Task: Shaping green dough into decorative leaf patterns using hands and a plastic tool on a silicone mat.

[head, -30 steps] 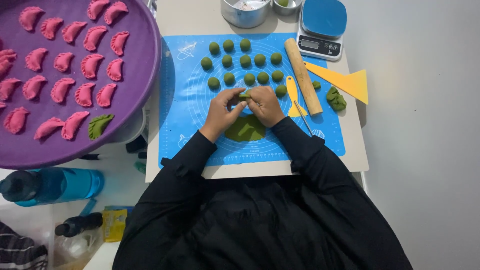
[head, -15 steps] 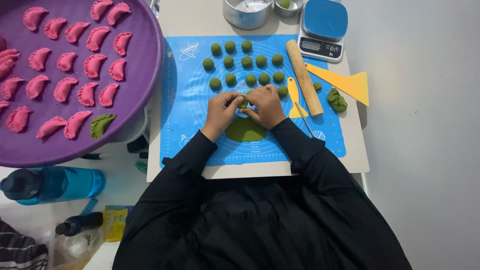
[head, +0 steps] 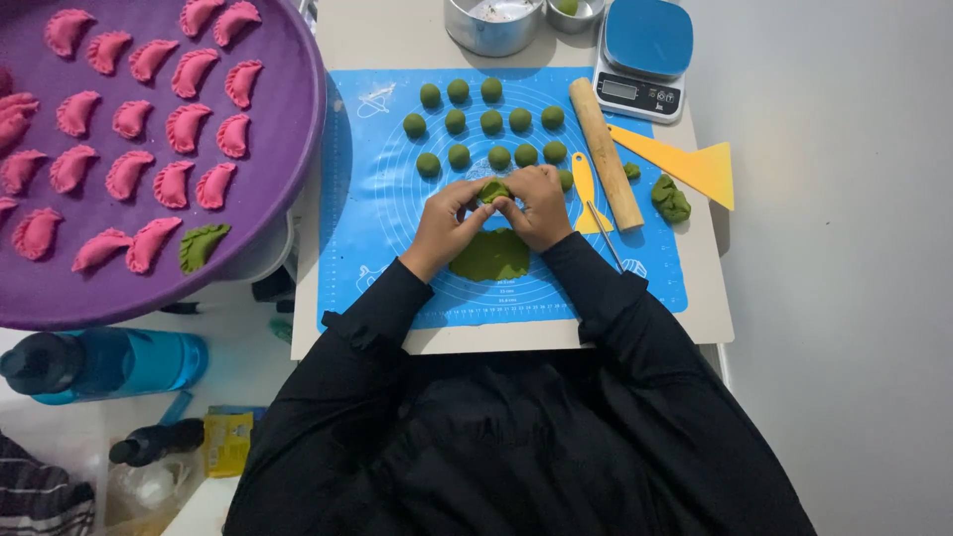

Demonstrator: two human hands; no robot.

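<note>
Both hands meet over the blue silicone mat (head: 367, 258) and pinch a small green dough dumpling (head: 493, 190) between their fingertips. My left hand (head: 446, 220) holds its left side, my right hand (head: 537, 205) its right side. Just below the hands lies a flat rolled-out green dough round (head: 491, 256). Several green dough balls (head: 491, 121) stand in rows on the mat beyond the hands. A wooden rolling pin (head: 606, 152) lies to the right, with a yellow-handled tool (head: 586, 194) beside it.
A big purple tray (head: 288, 169) at left carries several pink folded dumplings (head: 179, 127) and one green dumpling (head: 202, 245). A metal bowl (head: 491, 25), a blue kitchen scale (head: 643, 55), a yellow scraper (head: 685, 164), a green dough lump (head: 671, 199) and a blue bottle (head: 109, 362) are around.
The hands keep pinching the green dumpling in the same spot; only the fingers shift slightly along its edge.
</note>
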